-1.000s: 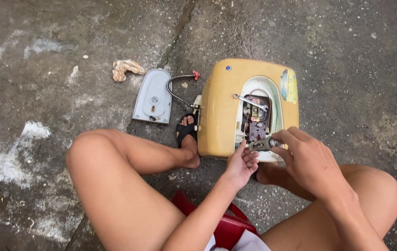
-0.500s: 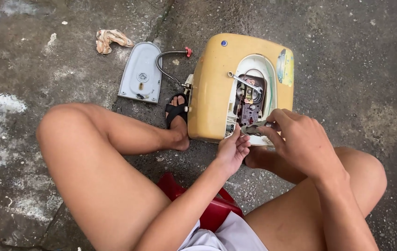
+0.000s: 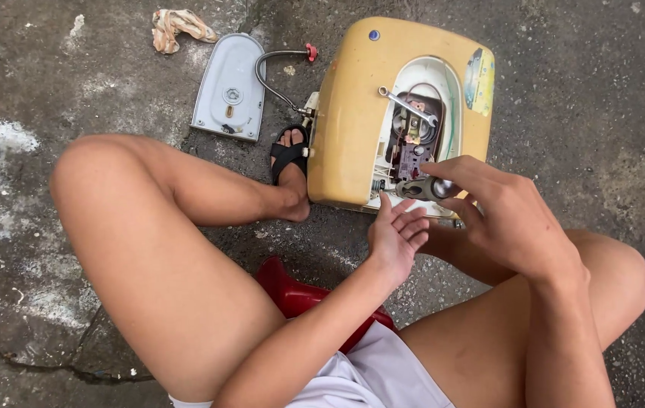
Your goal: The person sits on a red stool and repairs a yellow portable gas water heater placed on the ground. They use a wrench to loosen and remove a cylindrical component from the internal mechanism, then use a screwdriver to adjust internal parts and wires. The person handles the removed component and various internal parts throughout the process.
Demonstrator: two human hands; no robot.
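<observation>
While two hands (image 3: 396,236) (image 3: 500,215) work, one wrench (image 3: 408,106) rests.

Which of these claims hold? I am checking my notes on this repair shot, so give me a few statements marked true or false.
1. The right hand holds a metal tool at the yellow appliance's opening. True.
2. The left hand grips the wrench. False: the wrench lies in the opening, untouched.
3. A grey cover lies on the ground beside the appliance. True.
4. The crumpled rag sits on the appliance. False: it lies on the concrete beyond the cover.
</observation>
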